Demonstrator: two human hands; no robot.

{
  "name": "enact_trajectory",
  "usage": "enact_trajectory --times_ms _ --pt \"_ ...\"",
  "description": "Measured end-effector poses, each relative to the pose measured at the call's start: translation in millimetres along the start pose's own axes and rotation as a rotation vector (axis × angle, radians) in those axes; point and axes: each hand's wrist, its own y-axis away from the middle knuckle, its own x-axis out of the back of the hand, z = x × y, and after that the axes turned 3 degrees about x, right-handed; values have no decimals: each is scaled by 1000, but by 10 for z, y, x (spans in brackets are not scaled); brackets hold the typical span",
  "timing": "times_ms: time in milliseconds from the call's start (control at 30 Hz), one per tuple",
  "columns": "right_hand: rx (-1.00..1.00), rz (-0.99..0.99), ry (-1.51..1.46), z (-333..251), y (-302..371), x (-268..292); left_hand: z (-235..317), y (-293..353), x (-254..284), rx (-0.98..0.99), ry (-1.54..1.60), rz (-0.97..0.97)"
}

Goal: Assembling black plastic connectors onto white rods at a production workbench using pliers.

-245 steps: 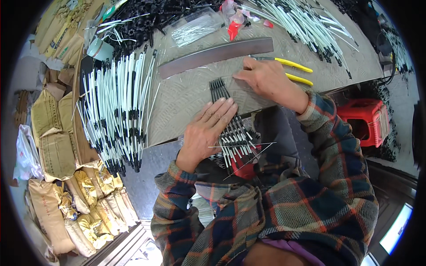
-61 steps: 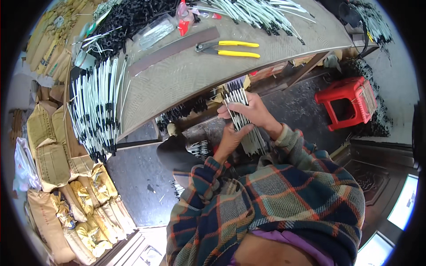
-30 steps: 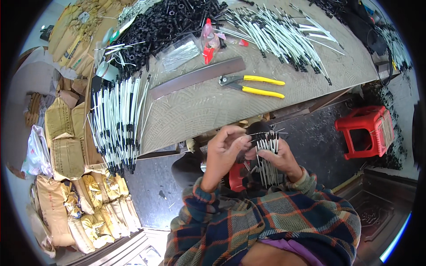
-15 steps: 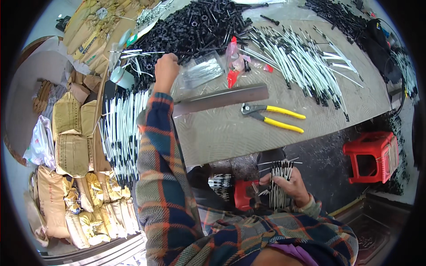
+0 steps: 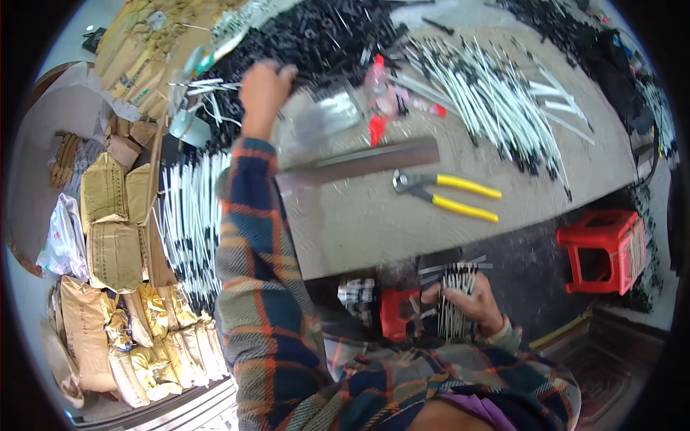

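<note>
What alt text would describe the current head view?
A person's left hand is at a heap of black parts on a table; the right hand, nearer the body, holds bundled white rods. Yellow-handled pliers and a dark flat bar lie on the table.

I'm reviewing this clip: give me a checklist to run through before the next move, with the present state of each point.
1. Bundle of white rods gripped in the right hand: ok.
2. Everything in that grip pointing the same way: not ok; thin pale strips stick out sideways near the top.
3. Left hand at the near edge of the pile of black parts: ok.
4. A part held in the left fingers: cannot tell; they are blurred.
5. Yellow-handled pliers lying on the table, apart from both hands: ok.
</note>
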Motion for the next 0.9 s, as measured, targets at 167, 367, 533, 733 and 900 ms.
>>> enact_trajectory --times_ms 167,367,533,733,900 --pt "27 66 -84 41 44 30 842 1584 742 -18 1064 -337" --pt "144 -46 -137 49 98 -112 899 3258 442 612 1861 -576" --pt "144 -84 -99 125 200 -259 904 3574 398 786 2070 -554" --pt "148 -138 -92 102 270 -397 894 3583 552 777 1989 -546" --pt "153 -198 -63 93 271 -353 904 3599 556 779 1997 -584"
